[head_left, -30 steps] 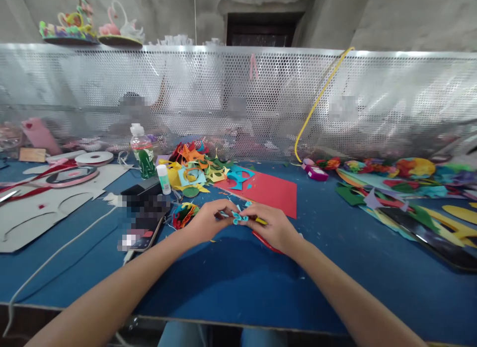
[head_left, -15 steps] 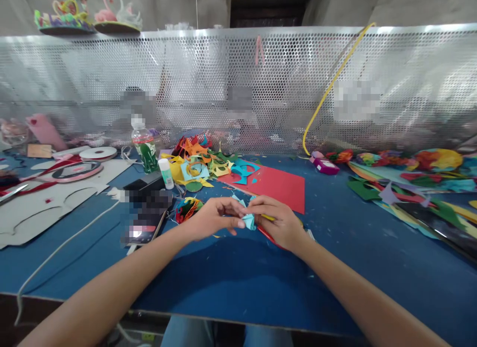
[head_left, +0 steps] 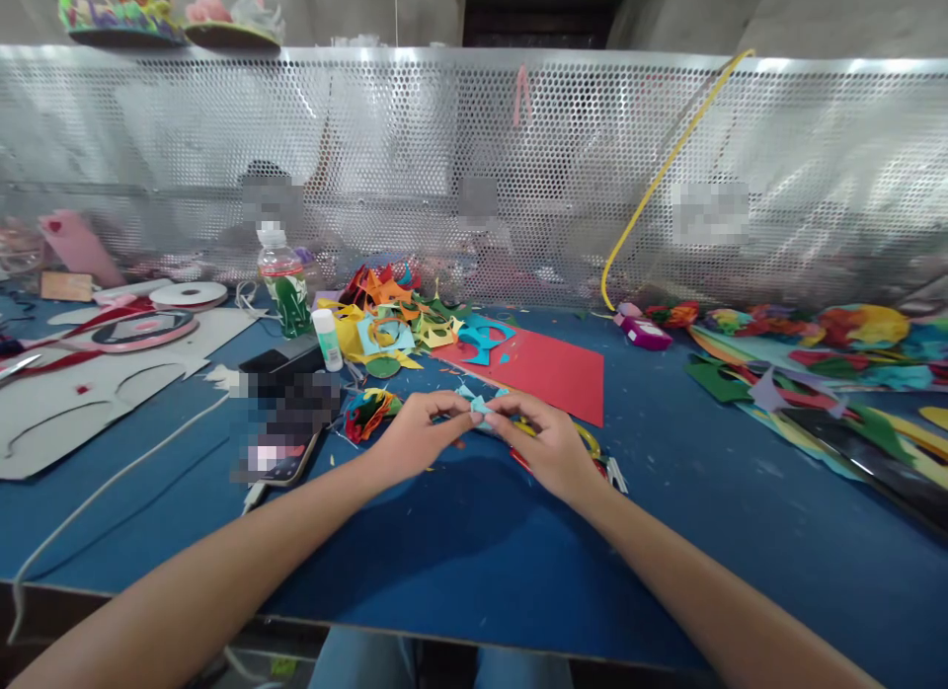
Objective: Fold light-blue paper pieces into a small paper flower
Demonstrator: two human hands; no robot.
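Note:
A small folded piece of light blue paper (head_left: 480,406) is pinched between the fingertips of both hands, above the table. My left hand (head_left: 424,432) grips its left side with thumb and fingers. From the right, my right hand (head_left: 544,440) closes on the same paper. Partly hidden under the right hand lie scissors with yellow-and-red handles (head_left: 591,440). Behind the hands a red sheet of paper (head_left: 559,368) lies flat, with blue cut-out scraps (head_left: 481,339) on its left edge.
Colourful paper scraps (head_left: 385,309), a glue stick (head_left: 327,340) and a green-labelled bottle (head_left: 285,284) stand at back left. A phone (head_left: 292,452) with a white cable (head_left: 140,462) lies left. Paper strips and a dark glossy object (head_left: 859,442) lie right. A perforated metal panel (head_left: 415,176) closes off the back.
Both hands have risen slightly and drawn the blue paper up and to the left. The right hand has turned, and more of the scissors shows beneath it.

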